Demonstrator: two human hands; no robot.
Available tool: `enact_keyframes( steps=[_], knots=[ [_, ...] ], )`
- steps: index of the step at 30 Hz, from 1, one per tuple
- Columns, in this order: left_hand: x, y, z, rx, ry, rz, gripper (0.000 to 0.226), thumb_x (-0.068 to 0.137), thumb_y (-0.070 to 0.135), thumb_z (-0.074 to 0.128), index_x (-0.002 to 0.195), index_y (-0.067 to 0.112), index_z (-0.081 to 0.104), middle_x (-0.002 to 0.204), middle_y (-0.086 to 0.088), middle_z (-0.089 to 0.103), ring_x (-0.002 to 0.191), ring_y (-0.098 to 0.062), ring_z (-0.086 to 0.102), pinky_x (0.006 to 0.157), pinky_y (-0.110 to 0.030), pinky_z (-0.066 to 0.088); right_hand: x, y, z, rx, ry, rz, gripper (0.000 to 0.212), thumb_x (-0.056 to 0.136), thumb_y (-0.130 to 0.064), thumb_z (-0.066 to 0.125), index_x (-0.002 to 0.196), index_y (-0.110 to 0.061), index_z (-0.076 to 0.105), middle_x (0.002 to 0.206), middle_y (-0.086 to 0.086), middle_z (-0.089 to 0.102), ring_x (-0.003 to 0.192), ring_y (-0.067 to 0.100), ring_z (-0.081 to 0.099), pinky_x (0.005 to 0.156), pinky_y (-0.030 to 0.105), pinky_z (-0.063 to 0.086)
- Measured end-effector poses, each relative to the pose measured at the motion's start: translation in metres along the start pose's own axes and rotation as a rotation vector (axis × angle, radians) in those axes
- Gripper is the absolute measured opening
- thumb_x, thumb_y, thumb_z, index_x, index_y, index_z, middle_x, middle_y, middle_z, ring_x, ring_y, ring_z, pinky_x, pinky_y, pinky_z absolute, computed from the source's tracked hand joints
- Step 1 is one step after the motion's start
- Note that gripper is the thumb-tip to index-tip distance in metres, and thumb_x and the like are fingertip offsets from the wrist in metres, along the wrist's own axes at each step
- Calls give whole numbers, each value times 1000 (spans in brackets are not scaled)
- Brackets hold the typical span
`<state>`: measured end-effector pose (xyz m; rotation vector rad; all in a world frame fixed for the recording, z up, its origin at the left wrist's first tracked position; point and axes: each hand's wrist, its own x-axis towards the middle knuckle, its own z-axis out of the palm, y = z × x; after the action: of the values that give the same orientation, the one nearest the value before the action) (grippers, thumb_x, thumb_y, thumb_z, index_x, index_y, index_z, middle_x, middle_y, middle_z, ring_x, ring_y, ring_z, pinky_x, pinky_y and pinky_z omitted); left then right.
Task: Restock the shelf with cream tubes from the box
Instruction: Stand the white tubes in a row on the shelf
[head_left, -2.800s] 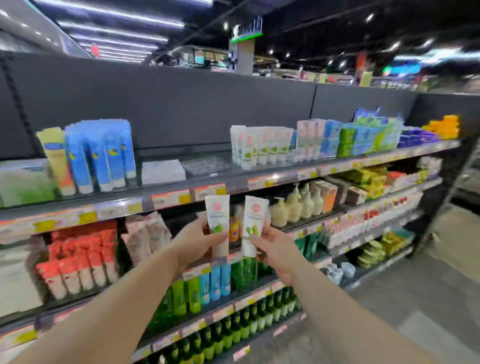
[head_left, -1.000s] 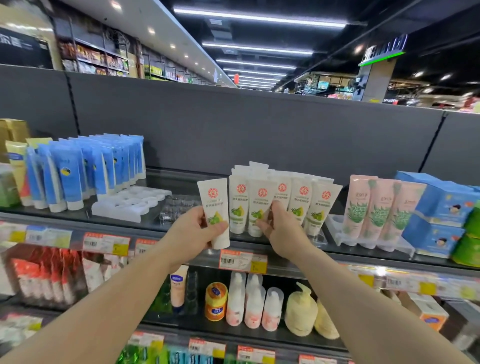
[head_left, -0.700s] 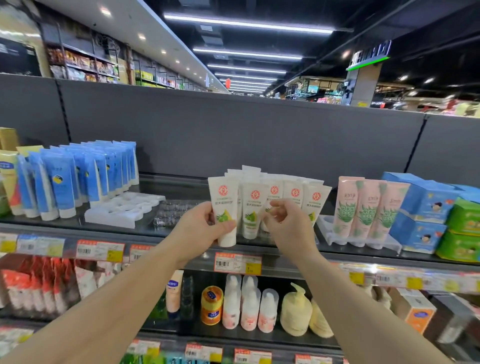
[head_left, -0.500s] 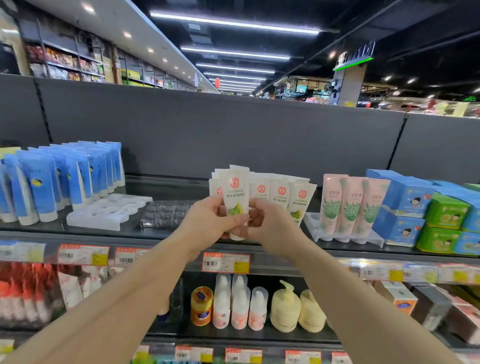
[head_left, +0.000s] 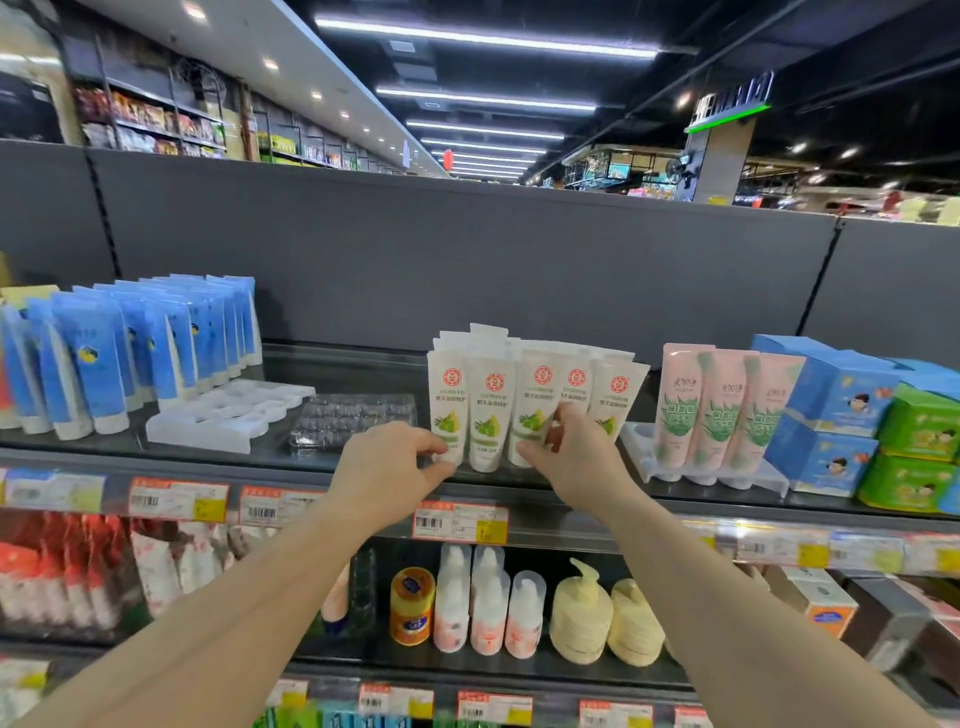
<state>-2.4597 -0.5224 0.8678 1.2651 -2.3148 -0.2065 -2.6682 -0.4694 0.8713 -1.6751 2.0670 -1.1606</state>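
Left hand (head_left: 387, 470) pinches the base of the nine-o'clock tube (head_left: 447, 408); right hand (head_left: 574, 457) pinches a tube (head_left: 535, 410) toward three o'clock. Both tubes stand at the shelf (head_left: 322, 465) front. Advice: seat caps flat, labels forward, release gently.

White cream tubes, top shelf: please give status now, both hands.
Left hand pinching leftmost white cream tube at its base. Right hand on third tube. Front row upright on top shelf. Nothing blocking.

open shelf (head_left: 363, 371) is left behind the clear tray (head_left: 353, 420); passage rightward is blocked by white tubes (head_left: 540, 400) and pink tubes (head_left: 722, 410).
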Motion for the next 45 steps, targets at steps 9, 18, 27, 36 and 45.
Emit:
enact_keyframes(
  steps=[9, 18, 27, 36, 45],
  knots=[
    [1, 3, 5, 5, -26, 25, 34, 92, 41, 60, 120, 23, 68, 120, 5, 58, 103, -7, 53, 92, -27, 47, 1, 8, 8, -122, -11, 5, 34, 90, -30, 68, 118, -24, 50, 124, -8, 62, 112, 15, 59, 90, 33, 51],
    [-2, 13, 4, 21, -67, -11, 41, 91, 42, 61, 126, 22, 63, 128, 3, 54, 115, -12, 53, 99, -31, 46, -5, 9, 12, -123, 29, 21, 32, 90, -33, 67, 116, -24, 50, 119, -6, 63, 101, 13, 57, 82, 28, 48],
    [-17, 17, -8, -39, -27, -21, 40, 93, 41, 57, 129, 24, 60, 128, 5, 59, 114, -10, 56, 94, -29, 45, -18, 5, 4, 101, 83, 33, 41, 86, -27, 72, 123, -22, 56, 120, -8, 63, 114, 14, 59, 83, 25, 46],
    [-93, -53, -54, 87, 38, -82, 48, 94, 48, 52, 135, 22, 53, 136, 1, 54, 125, -17, 49, 105, -36, 39, -83, -60, 68, -40, 280, -20, 21, 90, -31, 66, 108, -21, 62, 97, -6, 62, 92, 13, 57, 84, 30, 49],
    [-278, -247, -161, 366, -60, -341, 64, 91, 61, 46, 146, 29, 37, 156, -3, 31, 144, -27, 24, 118, -45, 20, -198, -258, 293, -286, -218, -293, 47, 95, -48, 45, 134, -22, 49, 138, 6, 51, 131, 28, 41, 108, 41, 33]
  ],
)
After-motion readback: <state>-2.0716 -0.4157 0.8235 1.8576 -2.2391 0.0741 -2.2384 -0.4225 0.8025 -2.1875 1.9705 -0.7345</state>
